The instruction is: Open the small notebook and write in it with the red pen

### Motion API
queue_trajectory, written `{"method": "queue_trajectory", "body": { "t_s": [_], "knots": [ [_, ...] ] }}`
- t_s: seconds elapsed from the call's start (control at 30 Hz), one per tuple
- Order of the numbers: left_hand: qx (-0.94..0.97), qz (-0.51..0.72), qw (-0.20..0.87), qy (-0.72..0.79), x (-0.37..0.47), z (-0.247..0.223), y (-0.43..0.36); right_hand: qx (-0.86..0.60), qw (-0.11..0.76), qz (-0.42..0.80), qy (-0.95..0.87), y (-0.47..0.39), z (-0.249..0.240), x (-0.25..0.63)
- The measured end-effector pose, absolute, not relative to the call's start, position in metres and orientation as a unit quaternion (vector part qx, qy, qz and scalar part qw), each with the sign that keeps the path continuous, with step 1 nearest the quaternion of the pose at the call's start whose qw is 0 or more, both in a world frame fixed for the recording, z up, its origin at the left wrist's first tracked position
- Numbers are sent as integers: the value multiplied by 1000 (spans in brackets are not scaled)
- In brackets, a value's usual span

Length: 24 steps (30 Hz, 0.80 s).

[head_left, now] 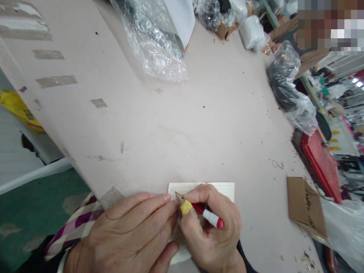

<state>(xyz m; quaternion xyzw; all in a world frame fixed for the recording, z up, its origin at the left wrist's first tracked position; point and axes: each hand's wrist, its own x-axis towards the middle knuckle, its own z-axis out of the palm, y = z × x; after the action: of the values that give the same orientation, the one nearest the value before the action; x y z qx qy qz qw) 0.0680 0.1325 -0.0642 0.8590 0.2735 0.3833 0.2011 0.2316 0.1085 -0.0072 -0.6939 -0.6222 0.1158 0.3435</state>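
Observation:
An open notebook point(224, 187) with lined pages lies at the table's near edge, mostly covered by my hands. My left hand point(133, 231) rests flat on its left side, fingers stretched out and together, holding nothing. Over the right page, my right hand point(213, 227) is closed around a red pen point(198, 207) with a white and red end. At my right thumb sits a yellow band point(186, 207), with a pointed grey metal tip point(178, 196) beside it; how these join the thumb or pen is unclear. Any writing under the hands is hidden.
Clear plastic bags point(165, 62) lie at the table's far side, and a bagged dark item point(281, 83) sits at the right. A cardboard box point(305, 206) and red case point(321, 163) line the right edge. Another person's hand point(274, 46) shows at the far right.

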Motion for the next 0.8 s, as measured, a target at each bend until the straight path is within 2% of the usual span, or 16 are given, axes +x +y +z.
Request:
{"method": "queue_trajectory", "body": {
  "t_s": [0.23,0.37,0.8],
  "knots": [
    [858,383,180,292,69,-61,133,-691,354,122,-618,108,-9,232],
    [869,393,162,254,68,-63,138,-692,356,125,-616,108,-8,232],
    [863,393,194,250,67,-60,138,-693,349,116,-620,110,-6,233]
  ]
}}
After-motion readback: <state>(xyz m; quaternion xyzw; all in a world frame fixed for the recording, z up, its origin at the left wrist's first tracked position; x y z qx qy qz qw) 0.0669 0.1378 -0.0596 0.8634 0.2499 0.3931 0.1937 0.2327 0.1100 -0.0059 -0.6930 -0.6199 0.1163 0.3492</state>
